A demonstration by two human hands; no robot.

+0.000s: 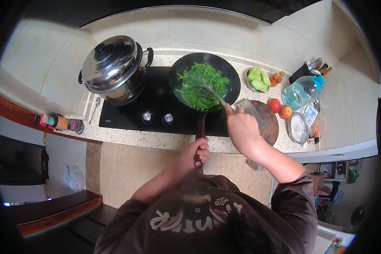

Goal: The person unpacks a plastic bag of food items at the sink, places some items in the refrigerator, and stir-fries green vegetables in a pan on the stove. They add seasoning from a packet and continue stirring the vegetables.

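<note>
A black wok [234, 82] rests over the black glass cooktop [127, 116], with leafy greens [206, 84] heaped in its middle. My left hand [199, 150] is closed around the wok's long brown handle [200, 127], near its ringed end. In my right hand [243, 123] is a metal cooking utensil [218, 96], whose far end reaches into the greens; its tip is partly hidden there. Under and beside my right hand lie a cleaver [249, 109] and a round wooden cutting board [268, 123].
A lidded steel steamer pot [114, 73] stands at the left. Right of the wok are a bowl of cut green vegetables [258, 79], a small bottle [277, 79], a large plastic bottle [295, 95], red fruits [274, 105], a metal bowl [297, 128] and a knife holder [300, 73].
</note>
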